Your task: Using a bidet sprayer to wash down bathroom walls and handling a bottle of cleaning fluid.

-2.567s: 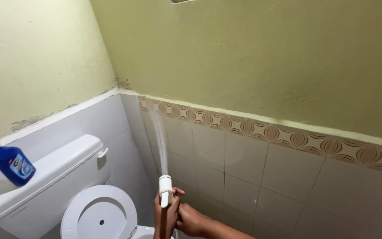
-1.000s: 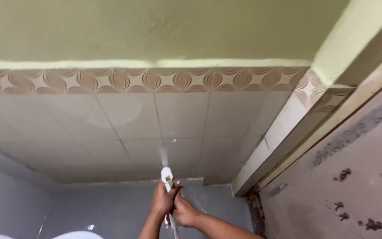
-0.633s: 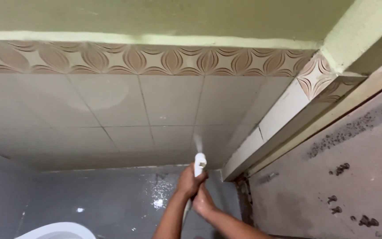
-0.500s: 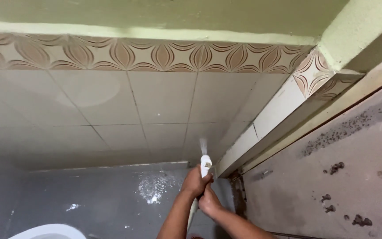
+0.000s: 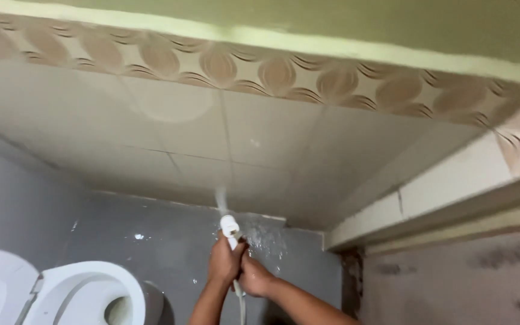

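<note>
Both my hands grip a white hand-held sprayer (image 5: 230, 228) low in the middle of the view. My left hand (image 5: 224, 260) wraps the handle just below the nozzle head. My right hand (image 5: 254, 278) closes around the handle right beside it, lower down. A thin jet of water (image 5: 219, 197) shoots from the nozzle toward the base of the beige tiled wall (image 5: 260, 138). The white hose (image 5: 241, 307) hangs down below my hands.
A white toilet bowl (image 5: 85, 295) sits at the lower left on the wet grey floor (image 5: 170, 241). A patterned tile border (image 5: 272, 75) tops the tiled wall. A tiled ledge (image 5: 446, 192) and a stained rough surface (image 5: 470, 283) lie to the right.
The view has swung left and the toilet bowl has come back into sight. My hands and the sprayer moved left, away from the corner by the ledge, still spraying the wall's base.
</note>
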